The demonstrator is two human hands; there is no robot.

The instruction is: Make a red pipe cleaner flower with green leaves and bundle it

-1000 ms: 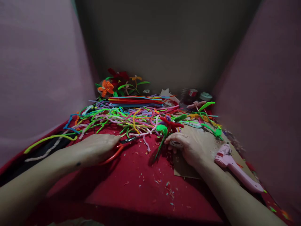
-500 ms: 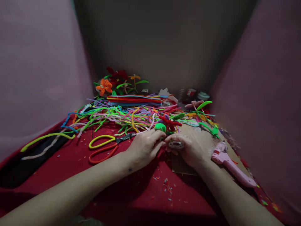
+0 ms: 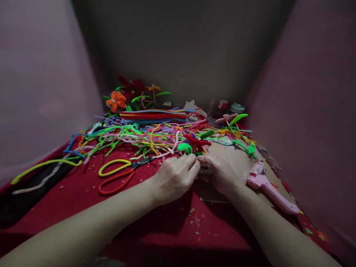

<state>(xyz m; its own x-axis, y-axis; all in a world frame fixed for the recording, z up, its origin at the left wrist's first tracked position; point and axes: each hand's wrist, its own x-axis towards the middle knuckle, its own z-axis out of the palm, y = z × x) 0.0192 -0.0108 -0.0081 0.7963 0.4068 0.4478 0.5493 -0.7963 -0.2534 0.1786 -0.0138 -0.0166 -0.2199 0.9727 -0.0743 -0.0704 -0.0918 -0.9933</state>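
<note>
In the head view, my left hand (image 3: 175, 177) is closed, thumb and fingers pinched together below a red pipe-cleaner flower (image 3: 198, 143). A bright green leaf piece (image 3: 184, 148) and a darker green leaf stick out beside the red petals. The flower's stem is hidden by my fingers. Touching the left fingertips, my right hand (image 3: 222, 173) is closed around a pale round spool with holes (image 3: 205, 169), partly covered by the fingers. Scissors with one yellow and one red handle (image 3: 116, 178) lie left of my left hand.
Loose pipe cleaners (image 3: 133, 137) are heaped behind my hands, with a bundle of straight ones (image 3: 154, 116) behind. Finished flowers (image 3: 116, 101) stand at the back left. A pink glue gun (image 3: 271, 191) lies right, partly on cardboard (image 3: 213, 194).
The view has shifted slightly, so the table things appear further left. My left fingers have curled in more tightly, and my right hand has turned, covering more of the spool.
</note>
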